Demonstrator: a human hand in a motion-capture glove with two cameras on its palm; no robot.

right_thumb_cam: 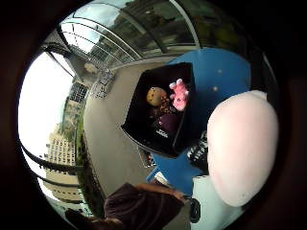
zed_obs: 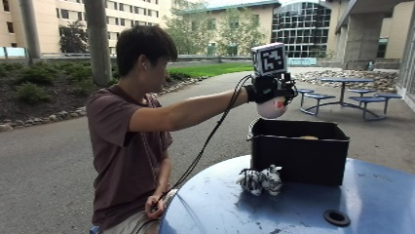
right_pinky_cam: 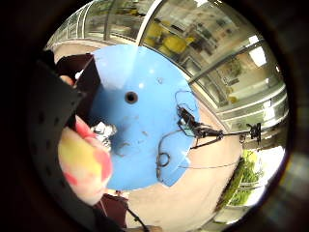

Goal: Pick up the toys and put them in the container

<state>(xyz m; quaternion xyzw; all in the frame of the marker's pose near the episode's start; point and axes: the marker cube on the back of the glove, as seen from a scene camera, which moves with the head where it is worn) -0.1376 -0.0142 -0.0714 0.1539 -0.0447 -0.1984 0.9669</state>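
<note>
In the outside view my gloved right hand grips a round white plush toy with red marks, held in the air just above the near left corner of the black container. The toy's yellow and red side fills part of the little finger side view, and its pale side bulges in the thumb side view. Inside the container lie a pink toy, a brown toy and a purple one. A zebra toy stands on the blue table against the container's front wall.
The round blue table has a centre hole and thin cables lying near its edge. The person's bare left hand hangs by the table's rim. Paved ground surrounds the table.
</note>
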